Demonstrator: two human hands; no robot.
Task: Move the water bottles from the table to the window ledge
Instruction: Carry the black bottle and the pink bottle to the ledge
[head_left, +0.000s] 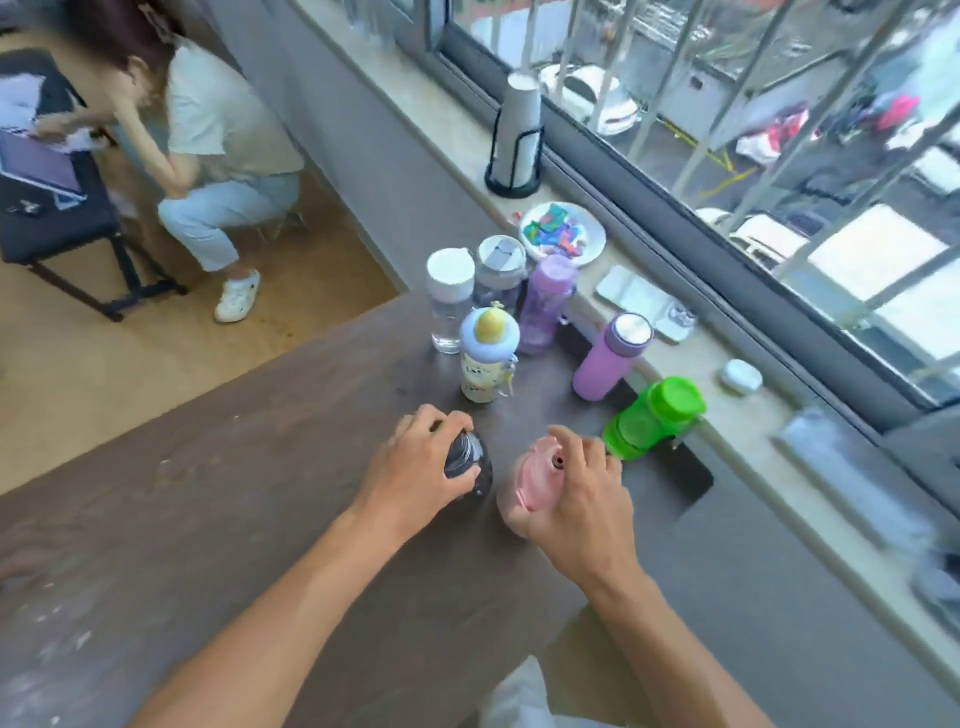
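Note:
Several water bottles stand on the dark brown table (260, 493). My left hand (415, 467) grips the top of a dark bottle (470, 465). My right hand (576, 493) wraps around the lid of a pink bottle (535, 475). Beyond them stand a green bottle (652, 418), a purple bottle with a steel cap (610, 356), a cartoon bottle with a yellow knob (485, 356), a clear bottle with a white cap (449, 299), a grey-lidded bottle (498, 270) and a lilac bottle (545, 301). The beige window ledge (691, 374) runs along the table's right side.
On the ledge stand a stack of paper cups in a black holder (514, 137), a white plate of coloured wrappers (563, 234), a white tray (636, 299) and a small white case (740, 375). A person (218, 150) crouches on the floor at the far left beside a black bench (52, 208).

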